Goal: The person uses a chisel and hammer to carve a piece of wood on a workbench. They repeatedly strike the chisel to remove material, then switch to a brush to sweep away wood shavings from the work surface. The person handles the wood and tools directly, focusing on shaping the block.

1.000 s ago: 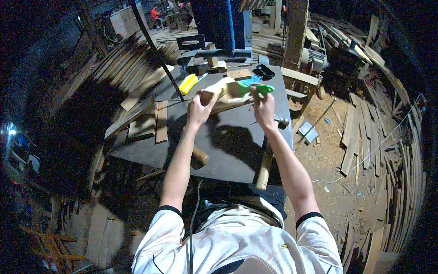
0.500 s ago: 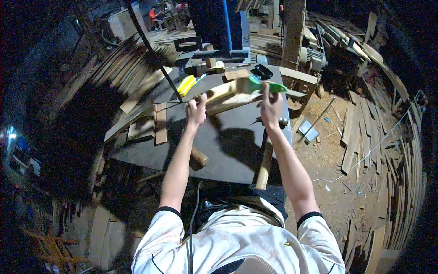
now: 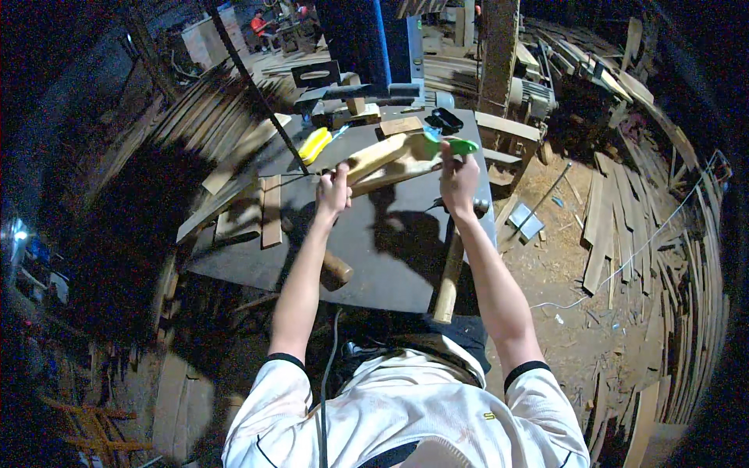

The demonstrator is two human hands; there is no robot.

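Well forward, both forearms (image 3: 299,292) — left fingers (image 3: 342,173) tight on pale wood (image 3: 386,151), right fingers (image 3: 447,157) round a green handle (image 3: 466,146).

Your grey worktable (image 3: 386,287) carries a wooden-handled hammer (image 3: 447,290) near its right edge, a wood strip (image 3: 271,212) at left — farther back, a yellow object (image 3: 315,146).

Below our bare left hand (image 3: 333,192) and right hand (image 3: 460,186), we wear short white sleeves (image 3: 275,396) with black cuffs (image 3: 527,374). Our stained white shirt (image 3: 413,409) has a small yellow mark (image 3: 489,416) on the right hand's side and a grey cord (image 3: 324,398) across it, below the left hand.
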